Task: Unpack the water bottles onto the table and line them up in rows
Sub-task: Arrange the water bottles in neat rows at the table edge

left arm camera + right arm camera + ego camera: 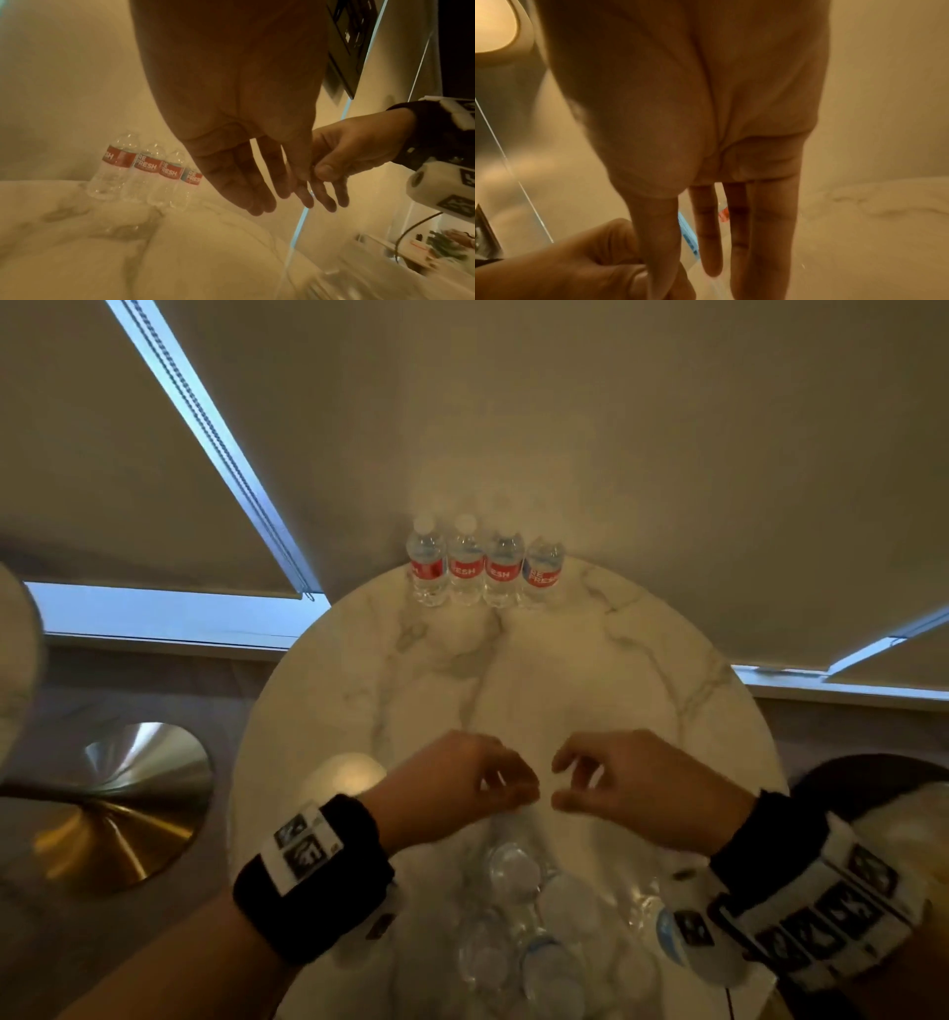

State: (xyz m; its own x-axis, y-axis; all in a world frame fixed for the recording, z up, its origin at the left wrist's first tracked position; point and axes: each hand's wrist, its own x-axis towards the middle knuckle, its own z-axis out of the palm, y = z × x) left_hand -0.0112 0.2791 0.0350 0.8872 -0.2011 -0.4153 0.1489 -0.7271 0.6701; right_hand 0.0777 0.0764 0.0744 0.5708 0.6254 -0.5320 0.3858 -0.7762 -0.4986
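Four clear water bottles (485, 567) with red labels stand in a row at the far edge of the round marble table (565, 670); the left wrist view shows the same row of bottles (144, 172). A shrink-wrapped pack of bottles (524, 916) sits at the near edge, caps up. Just above its far end my left hand (513, 785) and right hand (557, 783) meet, each pinching the clear plastic wrap between thumb and forefinger. In the left wrist view the right hand (321, 174) pinches beside my left fingers (257, 194). The film is faint and blurred.
The table's marble middle (539, 690) lies between the pack and the row. A round gold and silver disc (118, 809) lies low at the left. A dark seat with white fleece (873, 793) is at the right. Blinds hang on the windows behind.
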